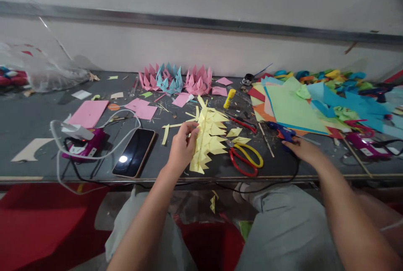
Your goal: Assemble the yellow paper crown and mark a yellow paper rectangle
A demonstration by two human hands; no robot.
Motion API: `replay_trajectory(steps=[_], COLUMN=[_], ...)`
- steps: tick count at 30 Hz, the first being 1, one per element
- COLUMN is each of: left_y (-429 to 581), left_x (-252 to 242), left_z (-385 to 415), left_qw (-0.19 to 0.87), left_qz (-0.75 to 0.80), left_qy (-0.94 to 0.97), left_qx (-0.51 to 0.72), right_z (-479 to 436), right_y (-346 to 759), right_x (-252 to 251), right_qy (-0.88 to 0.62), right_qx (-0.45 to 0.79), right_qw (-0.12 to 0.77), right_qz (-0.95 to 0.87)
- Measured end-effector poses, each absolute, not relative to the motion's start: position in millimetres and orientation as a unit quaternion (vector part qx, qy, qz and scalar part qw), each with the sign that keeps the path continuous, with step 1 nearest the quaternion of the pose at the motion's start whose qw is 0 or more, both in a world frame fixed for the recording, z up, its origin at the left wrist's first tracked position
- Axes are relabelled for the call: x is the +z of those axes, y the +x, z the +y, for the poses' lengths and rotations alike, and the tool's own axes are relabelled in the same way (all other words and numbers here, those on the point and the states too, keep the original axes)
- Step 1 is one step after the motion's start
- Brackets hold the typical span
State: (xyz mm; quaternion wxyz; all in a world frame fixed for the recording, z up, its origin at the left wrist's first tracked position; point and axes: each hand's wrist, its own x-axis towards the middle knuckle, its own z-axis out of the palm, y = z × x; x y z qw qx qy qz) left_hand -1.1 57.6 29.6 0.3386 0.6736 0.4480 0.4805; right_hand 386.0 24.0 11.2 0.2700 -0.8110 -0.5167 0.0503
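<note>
My left hand (183,145) pinches the left edge of a pale yellow folded-paper strip (208,132) lined with pointed petals, lying on the dark table. Out to the right, my right hand (302,150) has its fingers around the handle of a blue hot glue gun (280,129), which rests low over the table. Red-and-yellow-handled scissors (245,157) lie between my hands, their blades partly beneath the yellow paper. Loose yellow folded pieces (241,140) sit just above the scissors. A box cutter (244,124) and a yellow glue stick (229,98) are farther back.
A phone (134,153) and a purple power strip (85,143) with white cable occupy the left side. Pink and blue paper crowns (174,78) stand near the wall. Coloured paper sheets (296,105) spread at right, near another purple power strip (368,145). A black cord crosses the front edge.
</note>
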Motion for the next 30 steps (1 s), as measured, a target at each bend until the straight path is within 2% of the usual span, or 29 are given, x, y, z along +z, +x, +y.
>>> replay_trajectory(steps=[4, 8, 11, 14, 17, 23, 26, 30], left_y=[-0.3, 0.6, 1.4, 2.9, 5.1, 5.9, 2.1, -3.2], left_x=[27.1, 24.7, 22.5, 19.1, 15.0, 17.4, 19.3, 15.7], left_z=[56.6, 53.3, 48.4, 42.1, 36.3, 30.6, 32.1, 37.6], left_qw=[0.339, 0.312, 0.232, 0.128, 0.095, 0.239, 0.313, 0.399], left_qz=[0.441, 0.413, 0.396, 0.382, 0.36, 0.397, 0.413, 0.408], left_qy=[0.668, 0.682, 0.698, 0.7, 0.686, 0.614, 0.569, 0.508], left_qx=[0.495, 0.516, 0.55, 0.59, 0.625, 0.639, 0.639, 0.645], right_z=[26.0, 15.2, 7.3, 2.6, 0.3, -5.5, -12.2, -16.1], right_y=[377.3, 361.1, 344.7, 327.2, 312.1, 291.9, 283.6, 268.0], right_x=[2.2, 5.1, 11.3, 17.3, 21.4, 13.0, 7.4, 8.2], right_qy=[-0.835, -0.792, -0.736, -0.691, -0.664, -0.631, -0.647, -0.667], right_qx=[0.156, 0.218, 0.247, 0.281, 0.332, 0.383, 0.339, 0.195], right_qw=[0.325, 0.461, 0.551, 0.596, 0.597, 0.574, 0.517, 0.396], right_qz=[-0.416, -0.336, -0.306, -0.296, -0.304, -0.356, -0.447, -0.6])
